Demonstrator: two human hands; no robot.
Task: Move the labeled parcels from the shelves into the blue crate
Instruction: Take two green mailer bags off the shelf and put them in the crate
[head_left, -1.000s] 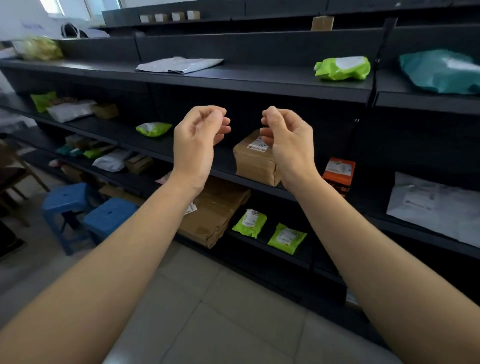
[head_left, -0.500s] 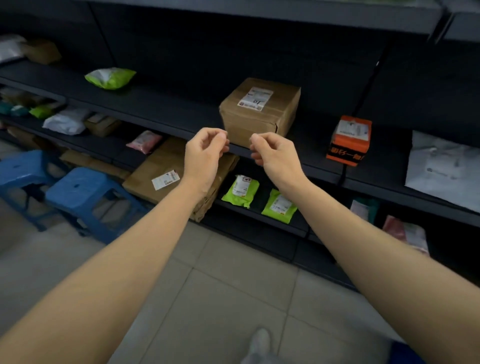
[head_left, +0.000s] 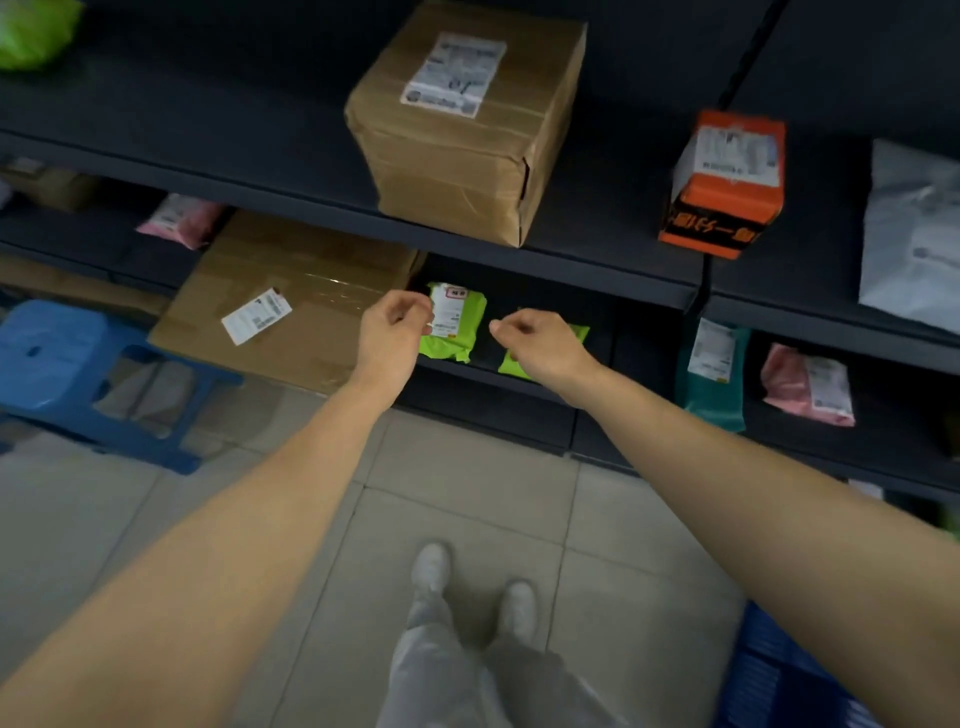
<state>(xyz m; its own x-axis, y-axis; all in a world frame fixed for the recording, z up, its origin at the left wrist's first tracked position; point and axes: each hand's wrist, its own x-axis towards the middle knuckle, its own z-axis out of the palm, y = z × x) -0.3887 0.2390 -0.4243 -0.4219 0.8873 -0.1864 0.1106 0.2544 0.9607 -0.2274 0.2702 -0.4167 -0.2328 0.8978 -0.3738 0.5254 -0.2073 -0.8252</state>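
Note:
Two lime-green labeled pouches lie on a low dark shelf (head_left: 483, 379). My left hand (head_left: 392, 335) hovers just left of the first green pouch (head_left: 454, 322), fingers curled, holding nothing. My right hand (head_left: 540, 345) is in front of the second green pouch (head_left: 576, 335) and hides most of it; its fingers are curled and empty too. On the shelf above sit a brown taped box (head_left: 457, 135) with a white label and an orange box (head_left: 724, 184). A corner of the blue crate (head_left: 779, 675) shows at the bottom right on the floor.
A large flat cardboard box (head_left: 291, 306) leans at the shelf's left, beside two blue stools (head_left: 78, 374). A teal pouch (head_left: 714, 374), pink pouches (head_left: 808, 387) and a grey mailer (head_left: 914, 239) lie to the right. My feet (head_left: 467, 587) stand on the tiled floor.
The view has tilted down from the upper shelves to the lower one. Both hands have dropped from in front of the brown box to the green pouches, staying curled and empty.

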